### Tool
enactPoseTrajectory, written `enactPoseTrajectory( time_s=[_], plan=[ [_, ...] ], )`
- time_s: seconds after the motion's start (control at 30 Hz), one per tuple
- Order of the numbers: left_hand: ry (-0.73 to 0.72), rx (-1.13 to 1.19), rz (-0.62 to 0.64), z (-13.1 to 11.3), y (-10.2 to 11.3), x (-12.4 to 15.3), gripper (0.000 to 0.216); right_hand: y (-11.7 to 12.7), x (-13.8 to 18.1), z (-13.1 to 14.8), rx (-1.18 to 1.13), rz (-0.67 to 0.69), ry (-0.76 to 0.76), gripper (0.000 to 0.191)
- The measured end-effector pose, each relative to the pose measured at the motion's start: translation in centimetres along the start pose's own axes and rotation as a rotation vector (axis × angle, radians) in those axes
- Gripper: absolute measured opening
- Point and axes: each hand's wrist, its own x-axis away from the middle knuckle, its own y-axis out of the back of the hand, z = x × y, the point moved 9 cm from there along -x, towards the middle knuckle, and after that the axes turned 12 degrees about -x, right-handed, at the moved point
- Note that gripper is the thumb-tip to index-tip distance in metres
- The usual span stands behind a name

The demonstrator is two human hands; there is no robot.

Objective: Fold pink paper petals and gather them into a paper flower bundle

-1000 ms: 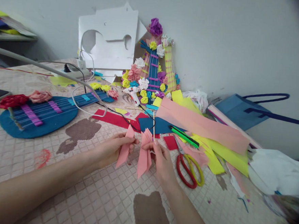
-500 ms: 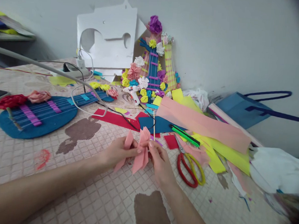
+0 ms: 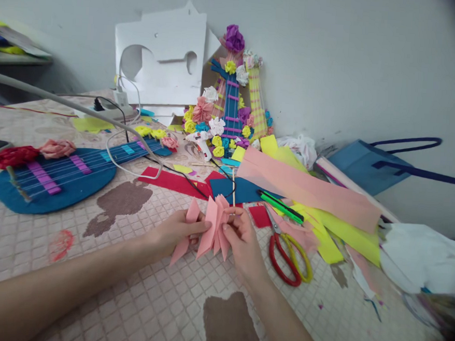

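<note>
Both my hands work low in the middle of the head view, over the patterned tablecloth (image 3: pixel 151 310). My left hand (image 3: pixel 172 231) pinches one end of a folded pink paper strip (image 3: pixel 211 229). My right hand (image 3: pixel 244 242) grips the gathered pink folds together with a thin wooden stick (image 3: pixel 233 189) that stands up from my fingers. The paper fans out between the two hands, which nearly touch.
Red-and-yellow scissors (image 3: pixel 289 255) lie just right of my right hand, with a green pen (image 3: pixel 281 205) and pink and yellow paper sheets (image 3: pixel 307 191) beyond. A blue felt guitar (image 3: pixel 56 174), a glue gun (image 3: pixel 202 143) with its cables, a flower-covered model (image 3: pixel 230 108) and a blue bag (image 3: pixel 372 160) stand behind.
My hands have drawn together. The two separate pink parts are now bunched into one fan, and the stick has come slightly left with them.
</note>
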Motion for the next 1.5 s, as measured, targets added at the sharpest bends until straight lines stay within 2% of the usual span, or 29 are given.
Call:
enactPoseTrajectory(
  time_s=[0.07,0.17,0.3,0.37,0.53,0.77,1.17,1.3,1.5],
  plan=[
    [-0.013,0.01,-0.005,-0.3,0.0,0.1,0.027,0.4,-0.1,0.0,0.014,-0.031,0.008,0.017],
    [-0.023,-0.001,-0.001,-0.5,0.0,0.1,0.026,0.1,-0.1,-0.5,-0.01,-0.006,-0.044,0.011],
    [-0.014,-0.036,0.011,-0.4,-0.2,0.1,0.027,-0.4,0.0,-0.7,-0.03,0.046,-0.094,0.022],
    [-0.012,-0.043,0.015,-0.4,-0.3,0.1,0.027,-0.3,-0.1,-0.7,0.004,0.044,-0.092,0.024],
    [-0.001,-0.001,-0.079,-0.4,0.9,0.0,0.032,0.5,-0.2,-0.2,0.031,0.009,-0.062,0.024],
    [0.007,-0.006,-0.018,0.1,1.0,-0.3,0.033,0.5,-0.2,0.0,0.002,0.038,-0.098,0.023],
    [-0.033,-0.157,-0.07,-0.5,1.3,-0.1,0.037,0.8,-0.5,0.1,-0.003,0.047,-0.11,0.023],
    [-0.043,-0.223,-0.075,-0.5,1.2,0.0,0.037,0.4,-0.4,-0.1,0.047,0.093,-0.091,0.023],
    [-0.012,-0.237,-0.078,-0.5,0.7,0.2,0.033,0.2,-0.3,0.0,0.157,0.069,-0.058,0.021]
  ],
)
